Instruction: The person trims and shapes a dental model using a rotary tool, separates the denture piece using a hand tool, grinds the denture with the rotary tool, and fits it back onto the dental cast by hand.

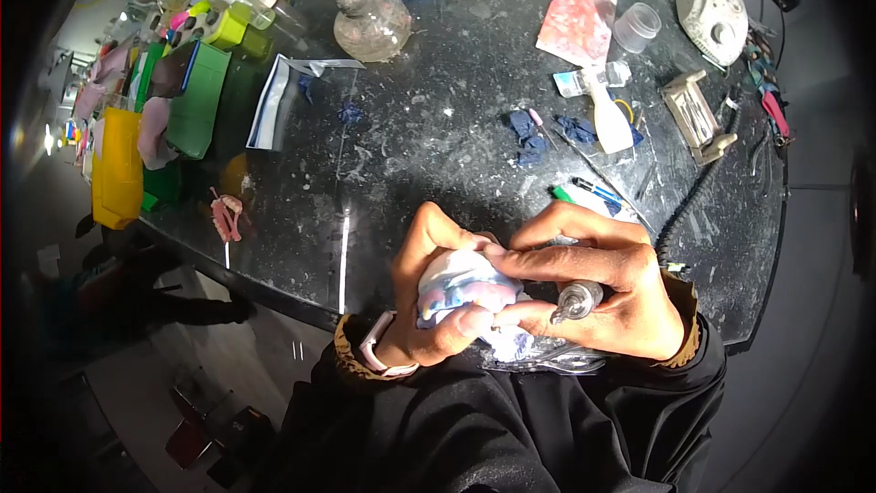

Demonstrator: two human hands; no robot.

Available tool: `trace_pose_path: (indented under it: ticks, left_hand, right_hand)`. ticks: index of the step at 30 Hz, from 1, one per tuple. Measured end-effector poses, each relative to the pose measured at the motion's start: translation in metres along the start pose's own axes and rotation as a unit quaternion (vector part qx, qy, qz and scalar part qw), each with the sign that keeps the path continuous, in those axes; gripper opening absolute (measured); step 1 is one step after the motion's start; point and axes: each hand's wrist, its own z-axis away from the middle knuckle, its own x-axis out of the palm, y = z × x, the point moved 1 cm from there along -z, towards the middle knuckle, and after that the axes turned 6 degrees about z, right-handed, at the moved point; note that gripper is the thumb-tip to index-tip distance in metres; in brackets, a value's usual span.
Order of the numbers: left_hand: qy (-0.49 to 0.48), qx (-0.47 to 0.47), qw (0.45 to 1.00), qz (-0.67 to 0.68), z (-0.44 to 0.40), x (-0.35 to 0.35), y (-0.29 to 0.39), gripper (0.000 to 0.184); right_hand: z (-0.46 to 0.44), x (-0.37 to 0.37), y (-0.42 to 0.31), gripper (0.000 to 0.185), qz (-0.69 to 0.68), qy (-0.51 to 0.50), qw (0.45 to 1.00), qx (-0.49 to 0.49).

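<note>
Close in front of my body, my left hand [429, 301] is closed around a white dental cast [456, 265] with pink and bluish material along its front. My right hand [611, 283] is closed too; its thumb and forefinger press at the cast's right side. A metal handpiece [580, 299] with a narrow nose lies between the fingers and thumb of that hand, its nose pointing down and left. The face of the cast under my fingers is partly hidden. Below the hands lies crumpled clear plastic [547, 361] with whitish bits.
A ribbed black cord [693, 210] runs along the right toward a white control unit [714, 18]. Behind my hands are a white bottle [611, 119], a wooden-handled block [695, 114] and blue scraps [527, 132]. A glass burner [370, 23], an open box [274, 110] and a pink denture piece [227, 216] lie left.
</note>
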Motion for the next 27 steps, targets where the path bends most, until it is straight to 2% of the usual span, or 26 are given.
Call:
trace_pose_path:
  ticks: [3, 4, 6, 10, 13, 16, 27]
  left_hand:
    - [-0.070, -0.023, 0.997, 0.033, 0.000, -0.013, -0.004, 0.052]
    - [-0.076, -0.027, 0.992, 0.100, -0.002, -0.007, -0.003, 0.053]
    - [-0.072, -0.044, 0.990, 0.109, -0.001, -0.009, -0.002, 0.057]
    - [-0.068, -0.027, 0.995, 0.073, 0.000, -0.008, -0.005, 0.055]
    - [-0.066, 0.010, 0.998, 0.004, -0.001, -0.007, -0.007, 0.048]
    - [-0.039, -0.010, 0.999, -0.034, 0.004, -0.010, -0.006, 0.048]
    - [-0.014, 0.045, 0.997, -0.061, 0.002, -0.005, -0.005, 0.043]
  right_hand:
    - [-0.002, -0.005, -0.001, 0.036, 0.006, -0.027, 1.000, 0.000]
    - [-0.002, -0.006, -0.001, 0.036, 0.003, -0.031, 0.999, 0.002]
    - [-0.003, -0.008, -0.001, 0.036, -0.002, -0.040, 0.999, 0.011]
    - [-0.003, -0.008, -0.003, 0.039, -0.016, -0.046, 0.998, 0.030]
    - [-0.002, -0.007, -0.003, 0.040, 0.003, -0.047, 0.999, 0.010]
    - [-0.001, -0.003, -0.002, 0.040, 0.045, -0.027, 0.998, -0.027]
    - [0.001, 0.003, -0.002, 0.030, 0.081, 0.010, 0.994, -0.069]
